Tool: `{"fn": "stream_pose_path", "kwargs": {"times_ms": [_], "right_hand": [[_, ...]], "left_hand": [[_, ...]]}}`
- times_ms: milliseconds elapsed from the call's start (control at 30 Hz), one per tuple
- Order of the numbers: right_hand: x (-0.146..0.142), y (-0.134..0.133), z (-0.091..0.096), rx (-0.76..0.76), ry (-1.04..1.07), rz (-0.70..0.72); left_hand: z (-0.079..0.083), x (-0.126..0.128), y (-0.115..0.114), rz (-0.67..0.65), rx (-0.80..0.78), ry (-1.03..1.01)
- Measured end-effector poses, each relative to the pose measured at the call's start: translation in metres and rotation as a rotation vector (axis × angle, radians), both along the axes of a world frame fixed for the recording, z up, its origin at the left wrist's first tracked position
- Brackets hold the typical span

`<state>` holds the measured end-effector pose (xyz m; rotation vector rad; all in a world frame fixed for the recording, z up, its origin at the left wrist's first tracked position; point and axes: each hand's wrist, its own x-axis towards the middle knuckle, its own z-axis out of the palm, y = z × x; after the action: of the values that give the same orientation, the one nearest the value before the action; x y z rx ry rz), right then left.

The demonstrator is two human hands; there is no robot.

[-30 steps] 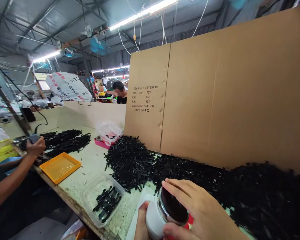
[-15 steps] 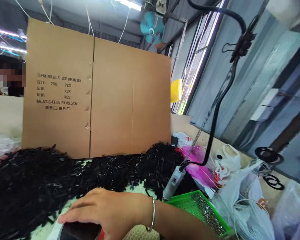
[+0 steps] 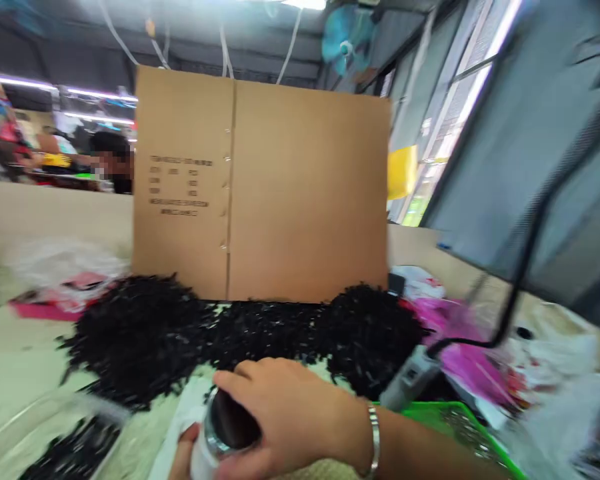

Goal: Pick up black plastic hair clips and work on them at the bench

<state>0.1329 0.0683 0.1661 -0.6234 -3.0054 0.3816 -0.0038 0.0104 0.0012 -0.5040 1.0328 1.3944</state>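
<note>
White and steel-rimmed, the bottle (image 3: 219, 437) sat at the near table edge, in front of the heap of black plastic parts (image 3: 240, 333). The right hand (image 3: 285, 417) lay cupped over its dark mouth, gripping it. The left hand (image 3: 183, 460) clasped its body from below. A cardboard sheet (image 3: 280, 193) stood behind.

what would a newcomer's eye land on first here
Most striking is the big flattened cardboard box standing upright at the back of the table, with a long heap of small black parts piled along its foot. At the bottom edge, the right hand lies over the dark lid of a white jar, with the left hand under it. A green tray sits just to the right.
</note>
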Motion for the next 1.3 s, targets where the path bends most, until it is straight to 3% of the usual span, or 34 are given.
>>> {"fn": "stream_pose_path", "kwargs": {"times_ms": [100, 233, 500, 767, 1067, 1300], "right_hand": [[0.003, 0.009, 0.007, -0.132, 0.083, 0.210], [0.002, 0.022, 0.015, -0.259, 0.026, 0.329], [-0.003, 0.020, 0.025, -0.223, -0.087, 0.345], [-0.015, 0.018, 0.021, -0.132, -0.115, 0.075], [-0.016, 0.021, 0.022, -0.181, 0.015, 0.288], [-0.014, 0.019, 0.029, -0.184, -0.068, 0.288]], "left_hand": [[-0.002, 0.002, -0.020, -0.287, 0.364, -0.097], [0.002, 0.004, -0.021, -0.368, 0.475, -0.244], [0.014, 0.001, -0.016, -0.361, 0.516, -0.278], [0.009, -0.003, -0.019, -0.352, 0.518, -0.327], [0.010, -0.004, -0.015, -0.340, 0.433, -0.340], [0.014, -0.007, -0.020, -0.396, 0.503, -0.395]]}}
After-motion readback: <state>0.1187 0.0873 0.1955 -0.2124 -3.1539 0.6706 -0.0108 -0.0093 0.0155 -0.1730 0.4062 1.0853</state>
